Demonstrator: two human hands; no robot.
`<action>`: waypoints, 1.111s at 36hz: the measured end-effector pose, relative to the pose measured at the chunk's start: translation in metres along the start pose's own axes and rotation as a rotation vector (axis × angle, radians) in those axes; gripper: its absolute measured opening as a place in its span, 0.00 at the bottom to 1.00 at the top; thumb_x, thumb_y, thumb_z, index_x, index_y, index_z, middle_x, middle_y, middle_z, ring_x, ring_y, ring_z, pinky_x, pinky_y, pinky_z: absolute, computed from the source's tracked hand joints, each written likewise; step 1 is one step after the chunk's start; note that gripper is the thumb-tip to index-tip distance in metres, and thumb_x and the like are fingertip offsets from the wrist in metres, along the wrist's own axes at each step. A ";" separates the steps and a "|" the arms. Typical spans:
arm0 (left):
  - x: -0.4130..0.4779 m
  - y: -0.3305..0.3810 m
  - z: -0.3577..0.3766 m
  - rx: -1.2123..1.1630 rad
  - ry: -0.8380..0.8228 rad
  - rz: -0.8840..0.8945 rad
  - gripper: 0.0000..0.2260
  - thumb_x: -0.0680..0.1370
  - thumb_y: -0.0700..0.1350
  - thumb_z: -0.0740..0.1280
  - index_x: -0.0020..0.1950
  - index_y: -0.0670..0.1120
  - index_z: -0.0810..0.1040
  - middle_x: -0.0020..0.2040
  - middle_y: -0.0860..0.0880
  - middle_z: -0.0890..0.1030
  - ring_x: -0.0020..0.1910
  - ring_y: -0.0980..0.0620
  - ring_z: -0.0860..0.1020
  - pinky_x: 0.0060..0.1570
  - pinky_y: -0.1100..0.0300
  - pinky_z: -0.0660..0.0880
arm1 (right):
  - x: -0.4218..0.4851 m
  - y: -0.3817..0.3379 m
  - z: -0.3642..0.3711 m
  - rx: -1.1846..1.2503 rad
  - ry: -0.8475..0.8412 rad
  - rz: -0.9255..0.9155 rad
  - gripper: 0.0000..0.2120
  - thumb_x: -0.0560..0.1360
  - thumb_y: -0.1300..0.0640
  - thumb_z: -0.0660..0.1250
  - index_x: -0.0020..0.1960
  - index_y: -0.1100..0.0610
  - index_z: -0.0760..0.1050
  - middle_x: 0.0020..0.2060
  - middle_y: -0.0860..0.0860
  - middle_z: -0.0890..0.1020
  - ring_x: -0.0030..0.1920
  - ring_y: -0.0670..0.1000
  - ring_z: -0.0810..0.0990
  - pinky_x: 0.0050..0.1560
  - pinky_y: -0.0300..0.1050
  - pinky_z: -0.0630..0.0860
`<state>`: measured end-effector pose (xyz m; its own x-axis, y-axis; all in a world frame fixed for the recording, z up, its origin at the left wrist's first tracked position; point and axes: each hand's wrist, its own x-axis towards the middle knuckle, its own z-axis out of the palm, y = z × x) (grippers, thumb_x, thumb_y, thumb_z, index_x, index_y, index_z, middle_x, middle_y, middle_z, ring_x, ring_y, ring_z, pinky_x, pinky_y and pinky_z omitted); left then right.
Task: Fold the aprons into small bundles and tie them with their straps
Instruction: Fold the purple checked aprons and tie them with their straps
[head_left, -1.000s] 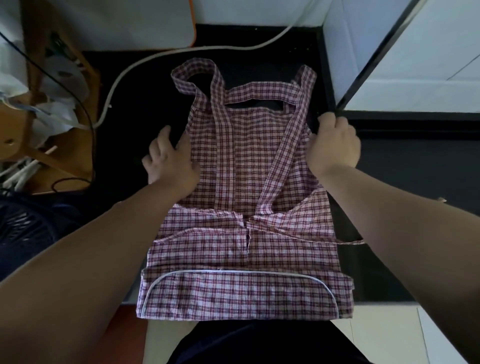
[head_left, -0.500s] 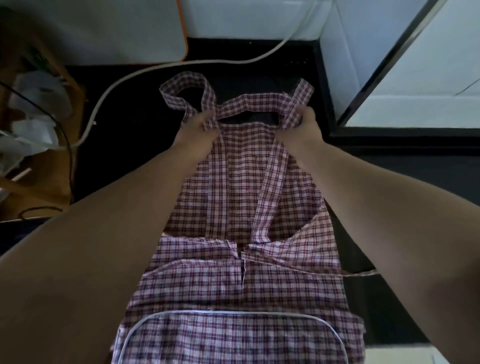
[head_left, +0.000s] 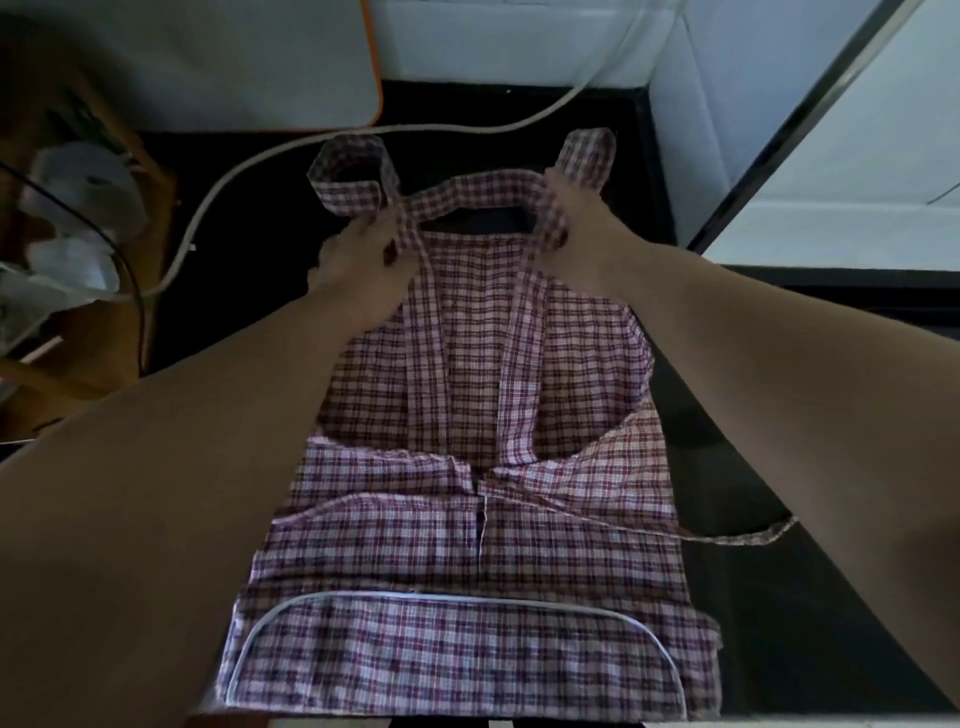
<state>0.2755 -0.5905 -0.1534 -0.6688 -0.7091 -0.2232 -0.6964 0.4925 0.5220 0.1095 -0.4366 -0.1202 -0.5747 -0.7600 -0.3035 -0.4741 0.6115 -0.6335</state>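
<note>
Checked apron (head_left: 467, 545): spread flat on dark surface (head_left: 753, 597), from both hands back toward the body. Left hand (head_left: 358, 260), right hand (head_left: 584, 234): each pinching one of the straps (head_left: 519, 364) at bib top. Probably light, limp, unslippery; best gripped at bib corners.

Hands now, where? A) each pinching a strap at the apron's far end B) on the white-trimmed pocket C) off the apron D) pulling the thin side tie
A: left hand and right hand each pinch one of the shoulder straps at the far end of the apron.
</note>
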 end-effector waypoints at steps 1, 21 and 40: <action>-0.004 -0.001 0.001 0.113 0.019 -0.033 0.28 0.81 0.58 0.56 0.79 0.55 0.52 0.79 0.47 0.54 0.76 0.42 0.56 0.72 0.45 0.59 | -0.006 -0.002 0.002 -0.058 -0.014 0.028 0.40 0.78 0.57 0.66 0.78 0.49 0.42 0.77 0.56 0.43 0.76 0.57 0.53 0.72 0.46 0.61; -0.114 0.045 0.057 0.109 -0.354 -0.039 0.30 0.74 0.67 0.64 0.65 0.46 0.67 0.56 0.49 0.77 0.53 0.47 0.77 0.54 0.49 0.77 | -0.124 0.052 0.016 -0.382 -0.202 0.093 0.13 0.78 0.54 0.58 0.49 0.54 0.81 0.49 0.49 0.80 0.56 0.52 0.72 0.70 0.52 0.55; -0.130 0.060 0.070 0.028 -0.324 -0.247 0.39 0.67 0.52 0.79 0.70 0.43 0.63 0.59 0.47 0.77 0.58 0.44 0.76 0.61 0.42 0.72 | -0.117 0.079 0.017 -0.591 -0.164 0.092 0.13 0.81 0.49 0.57 0.57 0.54 0.75 0.53 0.53 0.78 0.54 0.55 0.76 0.61 0.52 0.66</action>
<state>0.3022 -0.4337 -0.1507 -0.5247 -0.6141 -0.5895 -0.8503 0.3441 0.3983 0.1505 -0.3030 -0.1466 -0.5428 -0.6940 -0.4730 -0.7438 0.6588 -0.1129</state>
